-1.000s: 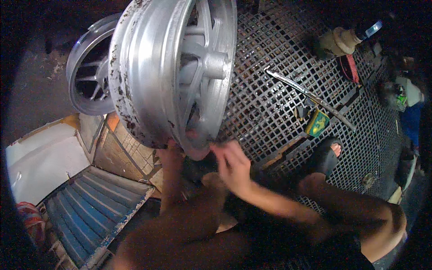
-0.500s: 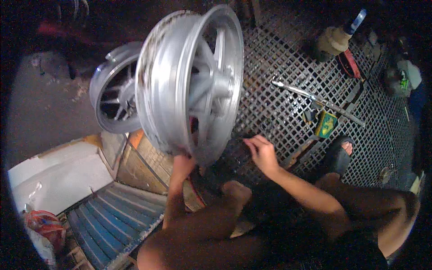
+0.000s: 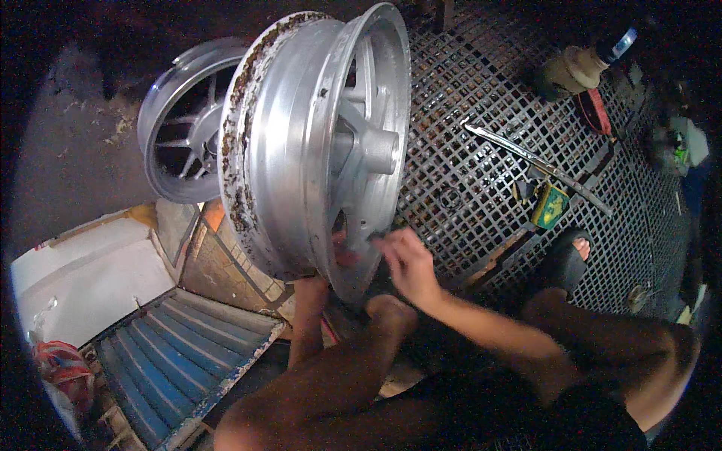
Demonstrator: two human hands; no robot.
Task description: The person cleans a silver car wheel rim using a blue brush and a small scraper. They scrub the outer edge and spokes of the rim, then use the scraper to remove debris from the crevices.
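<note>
A silver motorcycle wheel rim [image 3: 289,135] stands tilted in front of me, with brown-black residue crusted along its left edge. My left hand [image 3: 310,292] holds it from below. The fingers of that hand wrap round the lower part and show pinkish through the gap beside the spokes. At the near right edge of the rim is my right hand [image 3: 410,263], its fingertips pinched together at the inner lip. Something small and dark seems to be between them, too blurred to name. A second silver wheel rim [image 3: 154,161] stands behind, to the left.
Black grid matting [image 3: 444,161] covers the floor at right. On it lie a long metal bar [image 3: 526,158], a green-and-yellow box [image 3: 551,207] and a beige container [image 3: 575,69]. A blue slatted panel [image 3: 180,353] and a white panel [image 3: 98,278] are at lower left.
My right hand has moved left to the rim's edge. The wheel rim has turned, and its crusted edge shows more sharply. My left fingers now show through the spoke gap.
</note>
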